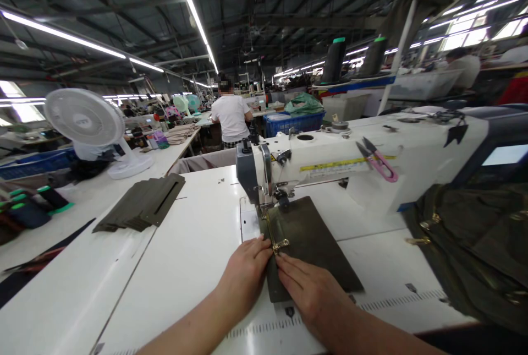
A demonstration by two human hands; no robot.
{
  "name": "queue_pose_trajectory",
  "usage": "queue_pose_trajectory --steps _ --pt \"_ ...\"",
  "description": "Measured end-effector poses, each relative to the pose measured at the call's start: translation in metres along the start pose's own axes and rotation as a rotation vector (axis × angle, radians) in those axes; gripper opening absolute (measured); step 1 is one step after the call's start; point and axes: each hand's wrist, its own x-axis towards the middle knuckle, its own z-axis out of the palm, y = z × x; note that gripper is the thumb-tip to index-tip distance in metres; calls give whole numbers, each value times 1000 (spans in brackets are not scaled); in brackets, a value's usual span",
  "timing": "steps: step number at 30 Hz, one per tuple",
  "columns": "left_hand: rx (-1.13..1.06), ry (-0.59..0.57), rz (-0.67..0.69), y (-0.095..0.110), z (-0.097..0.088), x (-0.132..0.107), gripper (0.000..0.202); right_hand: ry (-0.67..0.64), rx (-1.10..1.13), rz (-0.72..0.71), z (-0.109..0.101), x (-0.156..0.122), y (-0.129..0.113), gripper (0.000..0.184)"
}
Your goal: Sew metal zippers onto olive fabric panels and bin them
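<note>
A dark olive fabric panel lies on the sewing machine bed, its far left part under the presser foot. Along the panel's left side runs a zipper with gold teeth, and a gold zipper pull lies across it. My left hand holds the panel's left edge by the zipper, fingers close together and bent. My right hand holds the panel down just right of the zipper, fingers pressed together, tips near the pull. Both hands are on the near side of the needle area.
The white sewing machine carries pink-handled thread snips. Stacked olive pieces lie at left, beyond them a white fan. An olive bag with zippers sits at right. A person in a white shirt is ahead.
</note>
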Motion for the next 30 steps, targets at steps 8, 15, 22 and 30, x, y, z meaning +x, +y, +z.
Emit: queue_pose_trajectory --steps 8,15,22,30 --pt "4 -18 29 -11 -1 11 30 -32 15 19 4 10 10 36" --pt "6 25 69 -26 6 20 28 -96 22 34 14 13 23 35" --pt "-24 -3 19 -37 12 28 27 -153 53 32 21 22 38 28" --pt "-32 -66 -46 -45 15 34 22 -192 108 78 25 26 46 25"
